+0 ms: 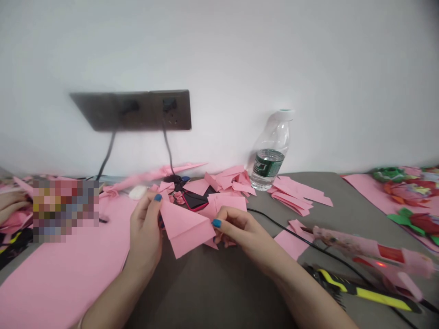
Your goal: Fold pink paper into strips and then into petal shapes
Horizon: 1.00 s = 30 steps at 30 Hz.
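Note:
A folded pink paper piece (187,228) is held between both hands just above the grey table (212,292). My left hand (146,228) pinches its left edge, thumb on top. Gripping the right corner is my right hand (236,228), thumb and fingers closed on the fold. Both thumbnails are painted blue.
Folded pink paper pieces (229,180) lie behind the hands, with another stack (297,194) to the right. A water bottle (270,153) stands by the wall. A glue gun (370,251) and a yellow-handled tool (363,290) lie at right. A large pink sheet (61,274) covers the left. Another person's hand (10,203) is at the far left.

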Each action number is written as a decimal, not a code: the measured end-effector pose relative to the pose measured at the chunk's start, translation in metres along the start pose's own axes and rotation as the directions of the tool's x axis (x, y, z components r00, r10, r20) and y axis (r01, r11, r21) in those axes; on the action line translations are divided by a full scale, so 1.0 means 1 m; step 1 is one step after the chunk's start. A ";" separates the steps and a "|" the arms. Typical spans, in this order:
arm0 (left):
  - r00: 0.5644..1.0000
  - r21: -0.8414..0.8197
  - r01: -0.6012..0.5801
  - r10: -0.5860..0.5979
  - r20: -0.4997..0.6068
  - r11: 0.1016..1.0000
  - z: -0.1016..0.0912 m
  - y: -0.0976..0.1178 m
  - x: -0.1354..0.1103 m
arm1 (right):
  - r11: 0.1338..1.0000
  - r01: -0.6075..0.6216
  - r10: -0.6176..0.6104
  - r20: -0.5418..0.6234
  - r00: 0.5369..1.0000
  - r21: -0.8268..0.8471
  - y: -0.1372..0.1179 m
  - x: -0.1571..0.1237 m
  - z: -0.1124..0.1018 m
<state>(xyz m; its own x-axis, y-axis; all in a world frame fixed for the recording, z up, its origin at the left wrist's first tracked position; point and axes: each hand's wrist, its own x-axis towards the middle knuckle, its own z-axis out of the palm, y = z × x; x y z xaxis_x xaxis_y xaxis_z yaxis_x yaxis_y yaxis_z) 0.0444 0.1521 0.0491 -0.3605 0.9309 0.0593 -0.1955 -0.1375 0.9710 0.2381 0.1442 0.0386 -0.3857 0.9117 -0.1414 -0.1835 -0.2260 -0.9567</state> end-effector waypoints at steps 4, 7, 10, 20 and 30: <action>0.999 -0.001 -0.022 0.022 0.045 1.000 -0.002 -0.004 0.000 | 0.998 0.055 -0.054 -0.132 0.990 0.006 0.002 0.004 0.000; 0.993 0.062 -0.048 0.041 0.112 0.997 -0.004 -0.011 0.000 | 0.990 0.101 -0.117 -0.180 0.977 -0.099 0.004 0.006 0.003; 0.979 0.121 -0.061 0.036 0.198 0.991 -0.005 -0.015 -0.002 | 0.985 0.118 -0.133 -0.116 0.984 -0.127 0.004 0.005 0.005; 0.839 0.341 -0.079 -0.123 0.531 0.937 0.003 -0.009 -0.010 | 0.969 0.237 -0.248 -0.244 0.937 -0.073 0.007 0.008 -0.002; 0.835 0.350 -0.064 -0.143 0.532 0.934 0.004 -0.006 -0.012 | 0.989 0.121 -0.134 -0.163 0.978 -0.083 0.008 0.006 -0.001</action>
<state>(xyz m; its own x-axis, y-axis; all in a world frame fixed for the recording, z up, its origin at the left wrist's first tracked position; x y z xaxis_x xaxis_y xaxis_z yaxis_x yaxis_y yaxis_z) 0.0534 0.1431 0.0433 0.2124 0.9766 0.0341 0.1599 -0.0692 0.9847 0.2348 0.1478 0.0299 -0.2055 0.9773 -0.0516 -0.1530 -0.0842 -0.9846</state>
